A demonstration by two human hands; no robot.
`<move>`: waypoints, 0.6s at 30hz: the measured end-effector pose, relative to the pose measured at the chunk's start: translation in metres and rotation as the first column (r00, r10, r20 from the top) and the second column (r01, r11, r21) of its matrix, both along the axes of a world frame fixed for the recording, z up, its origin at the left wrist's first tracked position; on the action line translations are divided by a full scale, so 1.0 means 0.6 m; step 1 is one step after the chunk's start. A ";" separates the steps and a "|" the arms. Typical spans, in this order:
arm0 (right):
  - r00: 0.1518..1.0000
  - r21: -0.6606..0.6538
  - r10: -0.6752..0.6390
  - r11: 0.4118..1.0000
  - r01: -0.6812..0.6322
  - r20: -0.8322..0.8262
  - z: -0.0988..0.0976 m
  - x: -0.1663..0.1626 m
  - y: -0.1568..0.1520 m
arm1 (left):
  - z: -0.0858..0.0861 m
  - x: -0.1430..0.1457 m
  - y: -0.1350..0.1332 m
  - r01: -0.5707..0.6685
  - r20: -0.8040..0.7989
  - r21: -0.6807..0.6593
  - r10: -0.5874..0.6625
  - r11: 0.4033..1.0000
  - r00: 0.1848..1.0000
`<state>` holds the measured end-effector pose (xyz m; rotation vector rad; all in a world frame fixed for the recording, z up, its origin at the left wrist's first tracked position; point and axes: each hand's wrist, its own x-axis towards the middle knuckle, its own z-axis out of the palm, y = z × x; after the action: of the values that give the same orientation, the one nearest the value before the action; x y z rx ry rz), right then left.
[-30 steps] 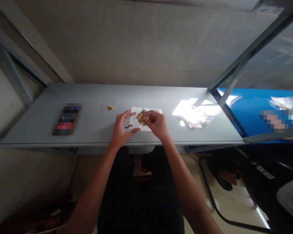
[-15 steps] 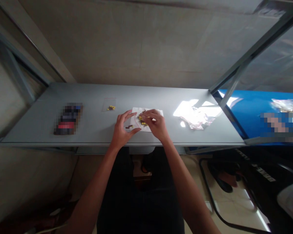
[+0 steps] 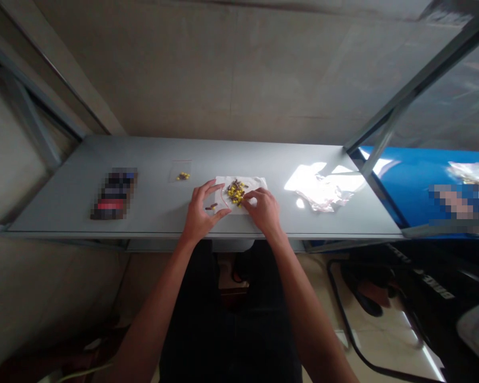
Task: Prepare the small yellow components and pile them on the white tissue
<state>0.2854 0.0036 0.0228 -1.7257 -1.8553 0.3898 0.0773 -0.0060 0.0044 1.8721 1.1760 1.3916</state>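
Note:
A pile of yellow-and-brown capsules (image 3: 235,191) lies on a white sheet (image 3: 259,182), which looks like paper or tissue. My left hand (image 3: 199,213) curves at the sheet's left side, thumb and fingers spread around the mouth of a clear zip bag with a red line (image 3: 222,198). A few loose capsules (image 3: 212,206) show inside that curve, near the palm. At the pile's right edge, my right hand (image 3: 263,210) pinches thumb and fingertips together. Whatever is between those fingertips is too small to make out.
Another clear bag (image 3: 180,166) with several yellow capsules lies behind my left hand. A blurred-out box-like item (image 3: 114,194) rests on the left of the grey table (image 3: 155,213). Crumpled clear plastic (image 3: 323,194) glares on the right. Metal posts (image 3: 387,127) stand at the table's ends.
My right hand has drawn back from over the middle of the pile to its right edge, uncovering more capsules. My left hand has stayed almost still.

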 end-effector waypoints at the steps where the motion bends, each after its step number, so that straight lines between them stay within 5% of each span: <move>1: 1.000 -0.007 0.003 1.000 -0.003 0.005 0.001 0.000 0.000 | 0.000 0.000 0.000 0.000 0.000 0.005 0.000 1.000 1.000; 12: 0.988 0.002 0.059 0.998 -0.060 0.146 0.006 0.003 -0.002 | 0.003 0.002 -0.002 -0.004 0.026 -0.048 0.005 0.999 1.000; 18: 0.999 0.096 0.049 0.994 -0.049 0.008 -0.003 0.013 0.003 | 0.000 0.000 -0.001 -0.006 0.002 -0.038 0.006 0.999 1.000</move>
<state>0.2931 0.0055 0.0210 -1.6217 -1.8920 0.3105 0.0775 -0.0067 0.0041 1.8418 1.1994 1.3653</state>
